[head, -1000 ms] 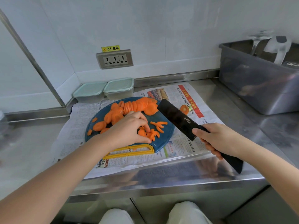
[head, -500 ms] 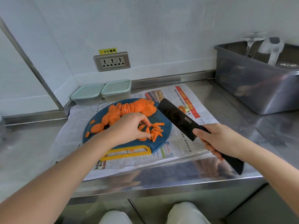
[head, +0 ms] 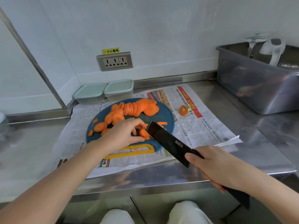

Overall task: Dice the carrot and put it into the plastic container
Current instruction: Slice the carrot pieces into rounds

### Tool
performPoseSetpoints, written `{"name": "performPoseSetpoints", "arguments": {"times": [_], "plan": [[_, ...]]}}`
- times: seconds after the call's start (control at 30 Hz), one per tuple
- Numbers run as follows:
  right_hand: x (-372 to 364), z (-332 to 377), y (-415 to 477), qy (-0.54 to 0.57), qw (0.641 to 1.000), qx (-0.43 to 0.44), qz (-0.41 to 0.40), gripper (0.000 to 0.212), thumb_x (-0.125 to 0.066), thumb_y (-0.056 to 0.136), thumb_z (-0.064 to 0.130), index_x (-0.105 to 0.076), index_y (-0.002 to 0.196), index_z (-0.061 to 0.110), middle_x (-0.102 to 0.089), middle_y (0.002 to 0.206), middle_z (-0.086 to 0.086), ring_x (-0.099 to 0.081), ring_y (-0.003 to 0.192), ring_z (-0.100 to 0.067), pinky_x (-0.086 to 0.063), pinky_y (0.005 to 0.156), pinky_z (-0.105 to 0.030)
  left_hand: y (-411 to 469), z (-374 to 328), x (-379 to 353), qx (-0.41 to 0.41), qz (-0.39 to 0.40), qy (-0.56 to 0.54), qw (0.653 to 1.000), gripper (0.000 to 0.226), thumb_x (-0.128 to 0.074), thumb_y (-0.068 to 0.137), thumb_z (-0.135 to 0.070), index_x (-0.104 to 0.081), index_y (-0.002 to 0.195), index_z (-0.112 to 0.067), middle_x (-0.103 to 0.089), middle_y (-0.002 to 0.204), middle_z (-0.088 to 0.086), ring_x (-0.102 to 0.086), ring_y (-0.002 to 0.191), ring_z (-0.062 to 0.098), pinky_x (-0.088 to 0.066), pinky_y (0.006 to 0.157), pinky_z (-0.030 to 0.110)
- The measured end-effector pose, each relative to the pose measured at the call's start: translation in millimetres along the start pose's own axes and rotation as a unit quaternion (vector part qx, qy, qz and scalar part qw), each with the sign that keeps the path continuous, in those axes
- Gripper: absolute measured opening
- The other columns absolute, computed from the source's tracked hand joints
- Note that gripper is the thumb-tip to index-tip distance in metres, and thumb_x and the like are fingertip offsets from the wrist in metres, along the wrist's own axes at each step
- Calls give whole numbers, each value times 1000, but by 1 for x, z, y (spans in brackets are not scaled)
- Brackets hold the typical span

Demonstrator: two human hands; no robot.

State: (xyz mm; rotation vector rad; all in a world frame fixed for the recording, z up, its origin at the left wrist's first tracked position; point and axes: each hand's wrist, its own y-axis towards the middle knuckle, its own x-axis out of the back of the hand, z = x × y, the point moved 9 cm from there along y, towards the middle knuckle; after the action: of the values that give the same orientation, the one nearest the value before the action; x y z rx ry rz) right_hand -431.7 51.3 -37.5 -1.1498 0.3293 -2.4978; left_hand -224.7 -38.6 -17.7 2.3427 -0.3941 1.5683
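Orange carrot slices [head: 134,109] lie fanned across a round blue cutting board [head: 166,117] with a yellow handle. My left hand [head: 124,135] rests on the board's near side, its fingers pinching a small stack of slices [head: 144,133]. My right hand [head: 216,167] grips the handle of a black cleaver [head: 169,143], whose blade tip sits right beside that stack. Thin carrot strips [head: 161,123] lie just beyond the blade. Two lidded plastic containers [head: 119,89] stand against the back wall behind the board.
Newspaper [head: 202,126] covers the steel counter under the board. A cut carrot end [head: 183,110] lies on the paper to the right. A grey bin [head: 255,84] with utensils stands at the far right. A wall socket [head: 114,61] is above the containers.
The cleaver has swung left and down, from hovering right of the board to beside the slices under my left hand. My left fingers have gathered slices into a stack.
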Motion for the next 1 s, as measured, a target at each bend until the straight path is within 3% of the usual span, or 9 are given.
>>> {"name": "performPoseSetpoints", "arguments": {"times": [0.27,0.37,0.5,0.6,0.73,0.9,1.0], "plan": [[13,0,-11,-73,997,-10,2,32,-44,98,37,-52,80,12,-43,39,4,-38,27,-13,-36,37,-26,5,4,-6,0,36,-3,999,30,-74,80,-31,-64,108,-28,-50,88,-12,-56,75,6,-50,70,25],[18,-2,-4,-97,995,-10,-2,33,-44,97,40,-51,80,13,-48,53,2,-41,29,-12,-40,40,-28,8,7,-9,15,66,-3,998,25,-73,81,-33,-62,103,-29,-56,90,-11,-58,71,5,-47,63,20],[22,1,12,-153,987,15,-42,35,-43,98,41,-52,77,13,-53,69,-1,-50,52,-12,-43,47,-22,8,9,-10,29,85,-8,996,24,-72,82,-34,-62,102,-27,-61,84,-12,-55,63,1,-42,56,14],[18,5,26,-163,984,42,-55,33,-43,98,41,-51,75,18,-61,80,-4,-58,72,-19,-45,62,-28,8,10,-9,45,67,-18,997,30,-74,80,-34,-61,104,-22,-62,86,-11,-55,65,1,-45,62,18],[13,12,38,-148,986,60,-49,37,-43,97,44,-50,73,16,-55,69,1,-49,60,-14,-40,58,-27,6,12,-3,82,10,-50,995,47,-82,71,-33,-48,101,-21,-60,86,-6,-59,75,6,-52,72,30],[12,19,44,-148,986,73,-36,35,-42,97,45,-52,76,19,-53,68,3,-48,57,-11,-37,54,-23,-5,15,-2,99,-50,-83,990,46,-84,68,-32,-48,92,-18,-57,74,-7,-57,61,5,-39,52,15],[11,22,46,-154,984,79,-38,35,-42,97,45,-50,74,21,-53,68,3,-48,58,-11,-37,54,-23,-11,19,-2,95,-66,-129,985,44,-85,68,-27,-52,97,-19,-60,82,-7,-62,63,-2,-46,54,12]]}}
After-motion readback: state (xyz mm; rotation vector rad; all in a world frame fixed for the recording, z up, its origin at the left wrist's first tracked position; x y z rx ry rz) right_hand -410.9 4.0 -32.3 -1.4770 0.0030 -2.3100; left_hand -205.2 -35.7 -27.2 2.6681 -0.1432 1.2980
